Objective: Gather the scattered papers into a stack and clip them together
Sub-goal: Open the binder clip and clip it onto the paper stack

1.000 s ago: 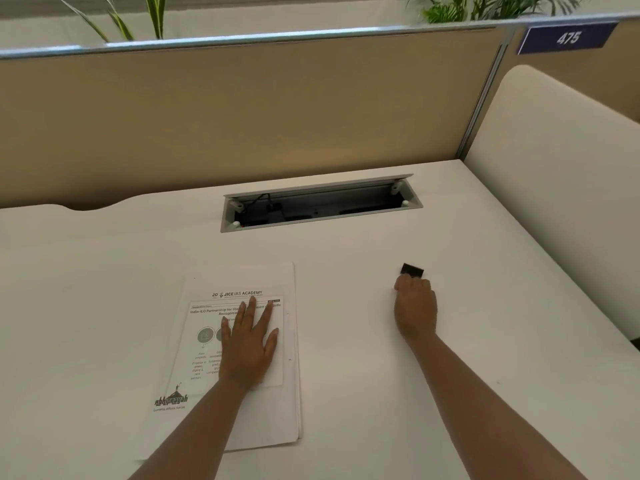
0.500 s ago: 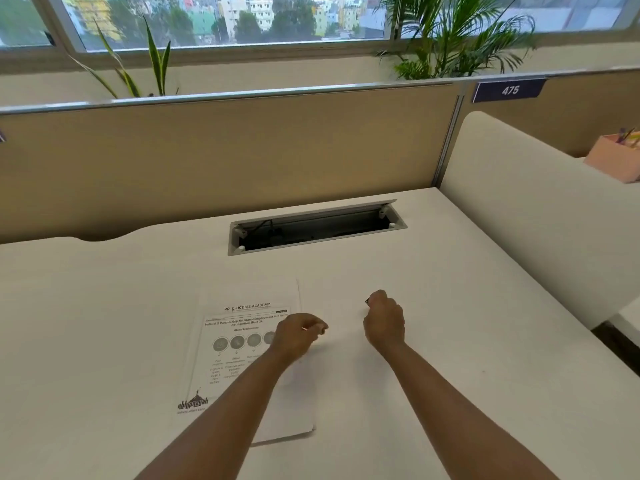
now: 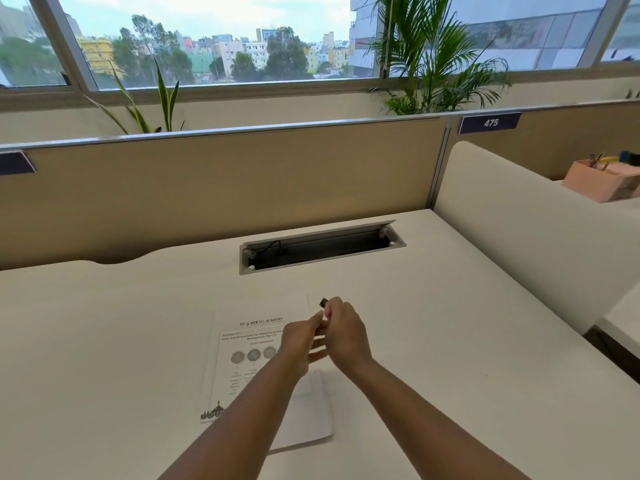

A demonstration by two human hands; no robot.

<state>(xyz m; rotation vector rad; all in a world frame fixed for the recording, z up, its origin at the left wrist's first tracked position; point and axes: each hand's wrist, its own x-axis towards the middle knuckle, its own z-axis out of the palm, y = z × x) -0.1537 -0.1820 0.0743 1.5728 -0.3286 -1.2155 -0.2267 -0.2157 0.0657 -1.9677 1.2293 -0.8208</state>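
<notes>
A stack of printed papers (image 3: 242,368) lies flat on the white desk (image 3: 104,341), its top sheet showing a heading and round diagrams. My right hand (image 3: 346,332) holds a small black binder clip (image 3: 323,302) just above the stack's upper right corner. My left hand (image 3: 303,342) is raised beside it, its fingers touching the right hand's fingers near the clip. Both forearms cover the lower right part of the papers.
An open cable tray (image 3: 322,245) is set into the desk behind the papers. A tan partition (image 3: 221,181) runs along the back and a white divider (image 3: 519,230) stands on the right. A pink organiser (image 3: 602,181) sits on the neighbouring desk.
My right hand picked the clip off the desk and carried it left to the papers' corner. My left hand lifted off the stack and met the right hand. The camera tilted up.
</notes>
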